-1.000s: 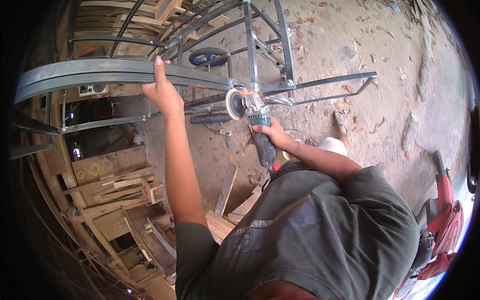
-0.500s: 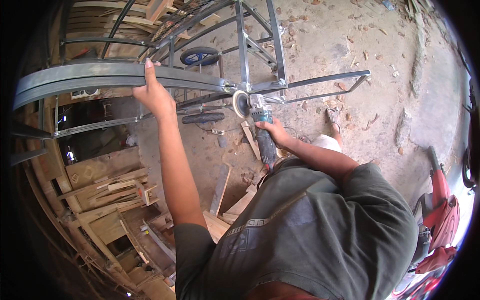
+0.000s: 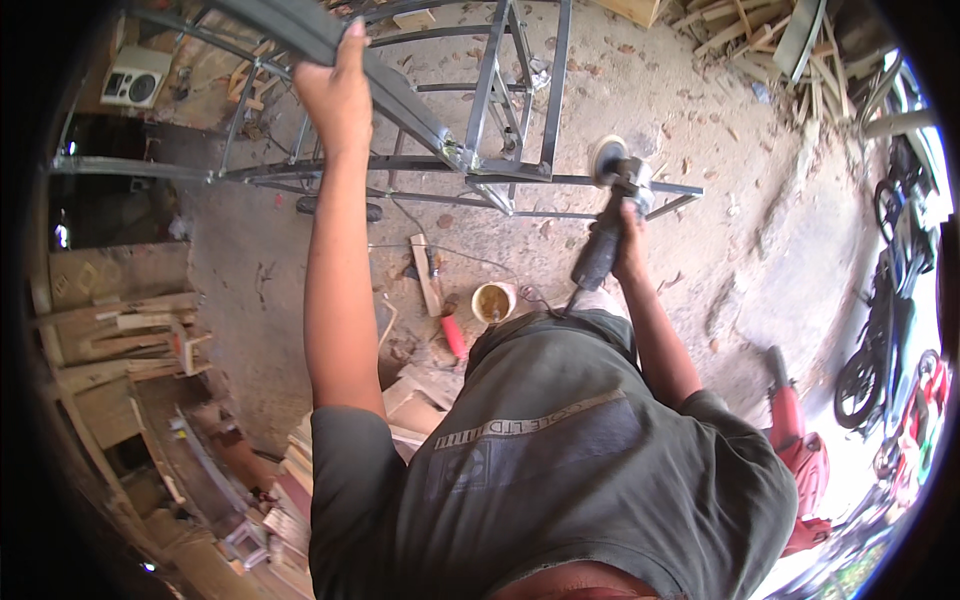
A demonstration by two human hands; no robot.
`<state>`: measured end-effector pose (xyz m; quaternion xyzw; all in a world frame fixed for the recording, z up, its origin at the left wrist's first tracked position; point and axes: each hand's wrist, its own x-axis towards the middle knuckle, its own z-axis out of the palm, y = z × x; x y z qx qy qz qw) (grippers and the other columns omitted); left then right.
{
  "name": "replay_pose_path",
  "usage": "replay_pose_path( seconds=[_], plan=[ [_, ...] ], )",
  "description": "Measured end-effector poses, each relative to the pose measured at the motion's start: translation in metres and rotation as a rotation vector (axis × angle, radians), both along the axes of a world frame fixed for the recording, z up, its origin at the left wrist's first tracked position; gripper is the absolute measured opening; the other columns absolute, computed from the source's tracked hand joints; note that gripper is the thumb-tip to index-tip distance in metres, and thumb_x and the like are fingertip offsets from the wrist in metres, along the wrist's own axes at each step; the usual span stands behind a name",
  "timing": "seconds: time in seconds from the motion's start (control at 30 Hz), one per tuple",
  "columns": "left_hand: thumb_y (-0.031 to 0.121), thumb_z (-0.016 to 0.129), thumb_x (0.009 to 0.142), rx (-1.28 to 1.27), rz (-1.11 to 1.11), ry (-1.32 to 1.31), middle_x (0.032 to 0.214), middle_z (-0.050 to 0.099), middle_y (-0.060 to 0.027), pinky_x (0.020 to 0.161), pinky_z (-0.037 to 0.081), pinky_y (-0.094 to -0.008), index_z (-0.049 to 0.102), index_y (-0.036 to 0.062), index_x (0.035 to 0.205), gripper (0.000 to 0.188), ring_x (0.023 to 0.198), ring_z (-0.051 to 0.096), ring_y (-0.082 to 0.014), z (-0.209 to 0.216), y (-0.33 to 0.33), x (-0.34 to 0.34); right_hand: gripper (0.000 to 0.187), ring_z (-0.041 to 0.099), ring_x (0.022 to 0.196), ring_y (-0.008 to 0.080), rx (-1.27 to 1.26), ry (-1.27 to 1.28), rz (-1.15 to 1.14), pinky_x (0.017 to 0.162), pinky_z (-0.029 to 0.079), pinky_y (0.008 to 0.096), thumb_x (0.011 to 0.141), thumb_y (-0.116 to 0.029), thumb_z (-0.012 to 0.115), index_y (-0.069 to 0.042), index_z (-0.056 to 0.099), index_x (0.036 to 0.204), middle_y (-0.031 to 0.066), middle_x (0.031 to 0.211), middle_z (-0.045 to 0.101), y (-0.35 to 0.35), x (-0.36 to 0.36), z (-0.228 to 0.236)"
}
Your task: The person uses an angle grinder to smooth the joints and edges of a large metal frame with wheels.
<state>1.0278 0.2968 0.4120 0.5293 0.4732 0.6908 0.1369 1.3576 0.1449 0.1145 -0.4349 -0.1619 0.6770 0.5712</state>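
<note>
My left hand (image 3: 337,100) is wrapped round a thick grey metal bar of a welded frame (image 3: 400,100) at the upper left, its thumb along the top. An angle grinder (image 3: 602,245) is gripped in my right hand (image 3: 630,242), held to the right of the frame. The grinder's pale round disc (image 3: 607,158) points away from me, near a thin bar end of the frame; whether they touch I cannot tell. A welded joint (image 3: 458,152) shows bright marks where the thick bar meets the uprights. The grinder's cord runs down toward my waist.
On the floor before me are a small tub (image 3: 493,302) with brownish contents, a red-handled tool (image 3: 453,337) and a wood strip (image 3: 425,275). Stacked timber (image 3: 130,340) lies left, scrap wood (image 3: 740,35) far right. Motorbikes (image 3: 880,310) stand at the right edge.
The grinder has moved right, off the welded joint. My left hand still grips the bar, which now slants more steeply. The view has shifted, bringing the tub into sight.
</note>
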Motion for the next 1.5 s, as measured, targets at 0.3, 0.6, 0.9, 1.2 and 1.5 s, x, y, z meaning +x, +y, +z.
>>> replay_pose_path(
  seconds=[0.3,0.6,0.9,1.2,1.5],
  plan=[
    [0.034,0.077,0.089,-0.119,0.073,0.06,0.101,0.073,-0.0182,0.085,0.052,-0.0407,0.067,-0.005,0.109,0.044,0.094,0.069,-0.029,0.003,-0.003,-0.01,0.067,0.069,0.084,0.0282,0.055,-0.022,-0.206,0.077,0.058,0.0434,0.101,-0.063,0.044,-0.006,0.051,0.136,0.013,0.099,0.067,-0.04,0.09,0.029],
    [0.019,0.072,0.094,0.437,0.38,0.284,0.14,0.039,-0.0211,0.108,0.034,-0.0446,0.031,-0.0017,0.148,0.071,0.133,0.04,-0.0326,-0.061,-0.064,-0.004,0.081,0.069,0.087,0.0252,-0.03,-0.233,-0.4,0.078,0.059,0.0416,0.094,-0.078,0.038,-0.009,0.049,0.135,0.0112,0.098,0.065,-0.111,0.153,0.056],
    [0.056,0.069,0.091,-1.045,-0.39,-0.78,0.094,0.067,-0.0075,0.082,0.049,-0.0346,0.062,0.0052,0.113,0.056,0.089,0.062,-0.0192,-0.337,-0.179,0.17,0.066,0.07,0.076,0.028,0.009,-0.225,-0.461,0.07,0.061,0.0409,0.093,-0.066,0.058,-0.011,0.053,0.129,0.0141,0.09,0.069,-0.118,0.235,0.016],
    [0.047,0.081,0.08,-1.038,-0.133,-1.331,0.147,0.045,-0.0131,0.113,0.027,-0.0655,0.053,0.0094,0.138,0.075,0.144,0.031,-0.0323,-0.407,-0.043,0.35,0.05,0.068,0.075,0.024,-0.098,-0.221,-0.417,0.069,0.061,0.041,0.09,-0.057,0.066,-0.016,0.059,0.118,0.0067,0.087,0.066,-0.094,0.37,-0.016],
    [0.03,0.061,0.101,-0.982,-0.147,-1.198,0.088,0.063,-0.0026,0.072,0.052,-0.0388,0.057,0.0112,0.101,0.02,0.081,0.07,-0.019,-0.428,-0.133,0.345,0.056,0.069,0.098,0.0278,-0.269,-0.312,-0.432,0.088,0.058,0.0448,0.087,-0.051,0.072,-0.012,0.062,0.126,0.0094,0.119,0.068,-0.115,0.496,-0.064]
  ],
)
